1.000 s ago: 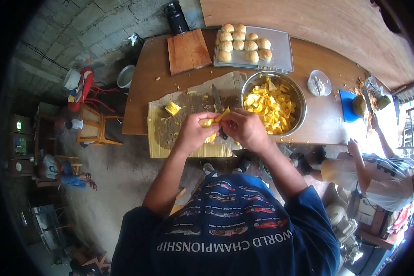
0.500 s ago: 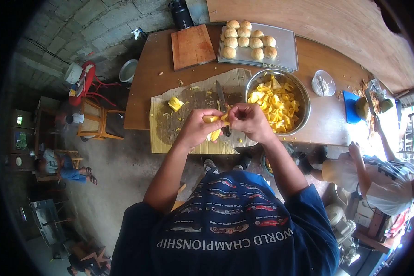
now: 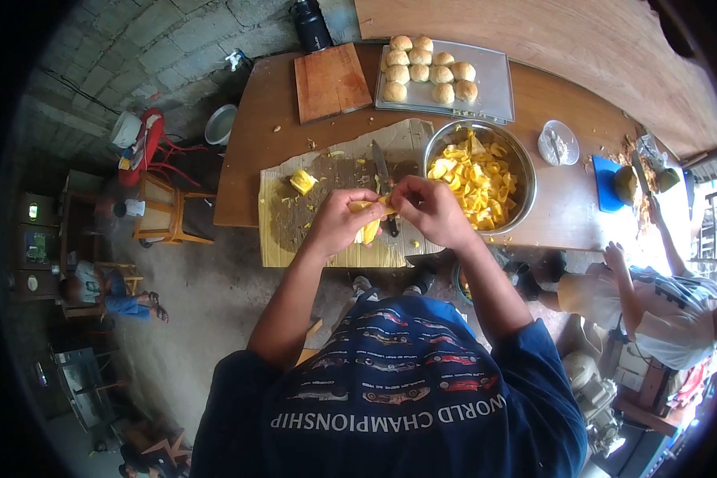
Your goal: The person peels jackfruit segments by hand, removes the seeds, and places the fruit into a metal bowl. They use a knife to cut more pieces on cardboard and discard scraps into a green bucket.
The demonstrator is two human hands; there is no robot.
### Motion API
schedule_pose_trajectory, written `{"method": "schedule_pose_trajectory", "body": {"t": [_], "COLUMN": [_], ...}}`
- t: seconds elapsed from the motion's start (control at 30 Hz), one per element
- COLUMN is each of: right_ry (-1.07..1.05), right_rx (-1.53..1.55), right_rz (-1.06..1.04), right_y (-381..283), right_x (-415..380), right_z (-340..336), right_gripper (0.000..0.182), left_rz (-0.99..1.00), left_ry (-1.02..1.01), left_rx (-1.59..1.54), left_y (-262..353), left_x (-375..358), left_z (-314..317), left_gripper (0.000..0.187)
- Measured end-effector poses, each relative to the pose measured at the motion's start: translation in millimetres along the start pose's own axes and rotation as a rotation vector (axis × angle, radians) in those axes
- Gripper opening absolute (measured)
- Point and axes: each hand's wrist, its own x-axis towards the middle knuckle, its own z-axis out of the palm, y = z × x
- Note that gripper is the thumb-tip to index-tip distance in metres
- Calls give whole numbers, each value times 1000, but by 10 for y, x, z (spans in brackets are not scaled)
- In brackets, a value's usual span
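Note:
My left hand (image 3: pixel 338 222) is closed around a yellow jackfruit piece (image 3: pixel 370 231) above the cardboard sheet (image 3: pixel 285 239). Beside it, the fingertips of my right hand (image 3: pixel 434 212) pinch the upper end of the same fruit. Between the hands, part of the fruit is hidden by fingers. Just behind them lies a knife (image 3: pixel 381 162), its dark handle partly covered. To the right, a metal bowl (image 3: pixel 527 205) is heaped with yellow jackfruit strips (image 3: pixel 474 179). Another yellow chunk (image 3: pixel 303 182) rests on the cardboard at left, among small scraps.
At the back are a tray (image 3: pixel 490 76) of round buns (image 3: pixel 419 72) and a wooden board (image 3: pixel 332 82). A clear tub (image 3: pixel 558 144) stands right of the bowl. Farther right, another person (image 3: pixel 653 311) holds a long knife (image 3: pixel 644 177) near a blue board (image 3: pixel 609 185).
My fingers have shifted slightly on the jackfruit piece, and my right fingertips have turned a little at its upper end. The surroundings look the same.

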Motion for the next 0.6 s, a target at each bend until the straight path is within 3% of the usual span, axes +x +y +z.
{"method": "schedule_pose_trajectory", "body": {"t": [0.13,0.27,0.3,0.6], "right_ry": [20,-15,-14,-15], "right_rx": [-198,-359,-359,-416], "right_rz": [-191,-282,-281,-247], "right_y": [-161,-159,-140,-91], "right_x": [-35,-43,-41,-94], "right_z": [-39,-35,-34,29], "right_gripper": [16,19,19,16], "left_rz": [-8,41,105,114], "left_ry": [71,99,116,90], "left_rx": [3,323,464,601], "left_y": [0,8,-3,121], "left_x": [-6,4,14,-24], "left_z": [-6,-24,-28,5], "left_gripper": [21,24,26,27]}}
